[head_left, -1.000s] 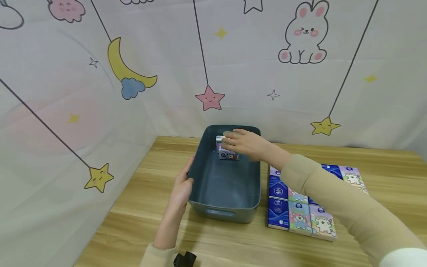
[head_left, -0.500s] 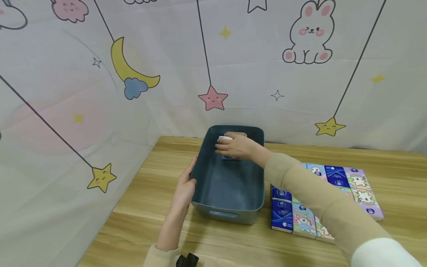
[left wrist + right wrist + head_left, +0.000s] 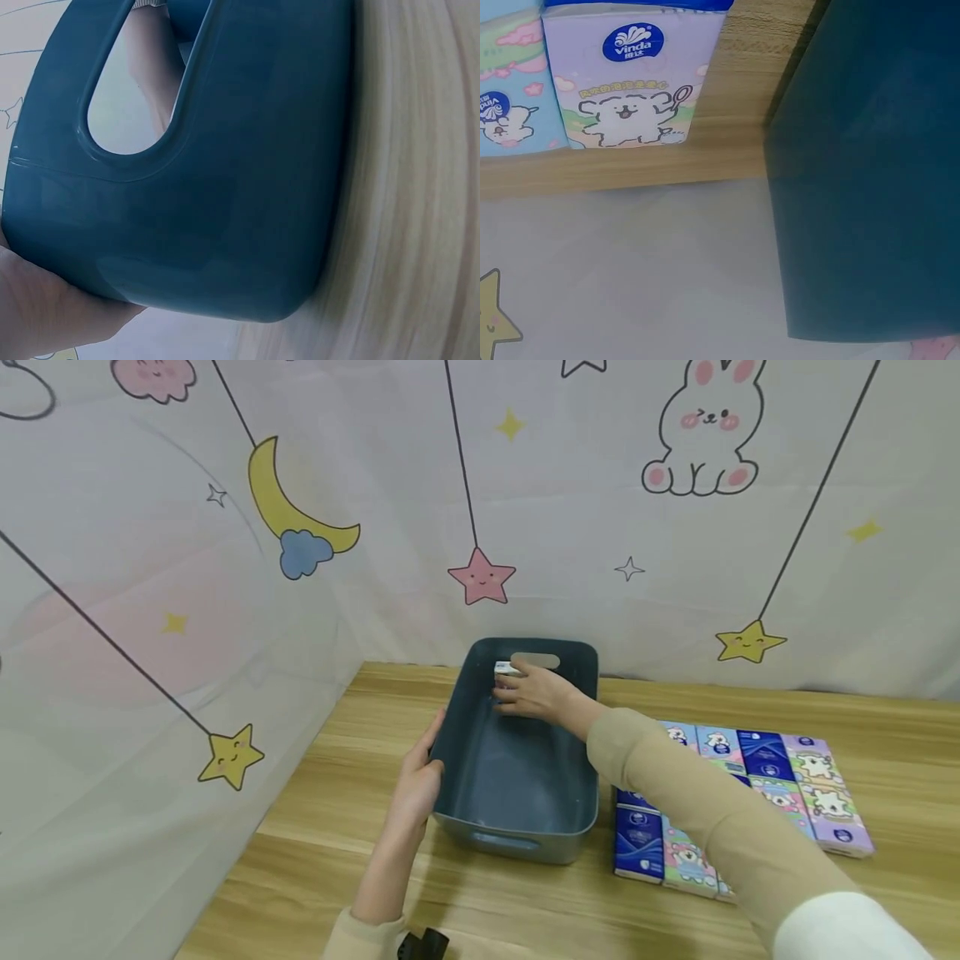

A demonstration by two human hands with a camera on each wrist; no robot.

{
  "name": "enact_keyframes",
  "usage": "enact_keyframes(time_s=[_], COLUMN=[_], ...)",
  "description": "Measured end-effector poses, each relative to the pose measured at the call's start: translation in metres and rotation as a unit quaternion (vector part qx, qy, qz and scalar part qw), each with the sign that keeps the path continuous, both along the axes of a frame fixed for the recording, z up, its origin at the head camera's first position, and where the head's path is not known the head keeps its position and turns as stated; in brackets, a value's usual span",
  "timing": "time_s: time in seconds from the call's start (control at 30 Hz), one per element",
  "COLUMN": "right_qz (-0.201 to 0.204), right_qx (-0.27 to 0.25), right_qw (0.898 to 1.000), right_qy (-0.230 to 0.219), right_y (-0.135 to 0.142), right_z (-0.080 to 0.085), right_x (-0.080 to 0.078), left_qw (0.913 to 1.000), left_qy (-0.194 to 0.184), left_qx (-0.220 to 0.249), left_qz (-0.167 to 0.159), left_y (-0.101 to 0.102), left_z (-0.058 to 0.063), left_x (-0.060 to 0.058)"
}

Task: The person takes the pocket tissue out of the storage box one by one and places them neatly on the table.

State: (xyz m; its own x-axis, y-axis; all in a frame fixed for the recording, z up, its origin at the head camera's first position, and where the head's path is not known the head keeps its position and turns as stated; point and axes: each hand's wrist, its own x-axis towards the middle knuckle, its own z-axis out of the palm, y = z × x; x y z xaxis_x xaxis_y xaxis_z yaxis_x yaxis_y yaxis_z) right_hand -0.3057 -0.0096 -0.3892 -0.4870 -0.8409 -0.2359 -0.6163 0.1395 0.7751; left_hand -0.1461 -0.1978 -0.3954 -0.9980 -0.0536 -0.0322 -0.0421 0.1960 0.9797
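Observation:
A dark teal plastic bin (image 3: 517, 777) stands on the table. My left hand (image 3: 416, 781) rests along the outside of its left wall, fingers extended and thumb near the rim; the left wrist view shows part of this hand (image 3: 56, 307) against the bin. My right hand (image 3: 534, 692) reaches inside, near the far end, with fingers spread over small tissue packs. One tissue pack (image 3: 506, 668) shows its white top beside the fingers; the rest is hidden. The right wrist view shows the bin wall (image 3: 862, 187) but none of the hand.
Rows of blue and cartoon-printed tissue packs (image 3: 765, 756) lie flat on the wooden table (image 3: 315, 827), right of the bin, partly under my right sleeve (image 3: 697, 793). A white printed cloth (image 3: 390, 502) hangs behind and at left.
My right hand has moved lower over the packs in the bin and now covers the front pack that showed earlier. My left hand stays at the bin's left wall.

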Motion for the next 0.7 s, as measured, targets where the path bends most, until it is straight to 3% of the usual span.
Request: enact_keyframes(time_s=[0.43, 0.7], right_qz=[0.022, 0.008], right_qx=[-0.010, -0.041], right_qw=[1.000, 0.999], right_qy=[0.011, -0.002], right_y=[0.0060, 0.0077], right_z=[-0.0004, 0.0028], right_x=[-0.0081, -0.0011], left_qw=[1.0000, 1.0000], left_qy=[0.004, 0.005], left_qx=[-0.002, 0.000], left_qz=[0.001, 0.001], left_y=[-0.0009, -0.0019], left_z=[-0.0007, -0.0011], left_x=[-0.0001, 0.0001])
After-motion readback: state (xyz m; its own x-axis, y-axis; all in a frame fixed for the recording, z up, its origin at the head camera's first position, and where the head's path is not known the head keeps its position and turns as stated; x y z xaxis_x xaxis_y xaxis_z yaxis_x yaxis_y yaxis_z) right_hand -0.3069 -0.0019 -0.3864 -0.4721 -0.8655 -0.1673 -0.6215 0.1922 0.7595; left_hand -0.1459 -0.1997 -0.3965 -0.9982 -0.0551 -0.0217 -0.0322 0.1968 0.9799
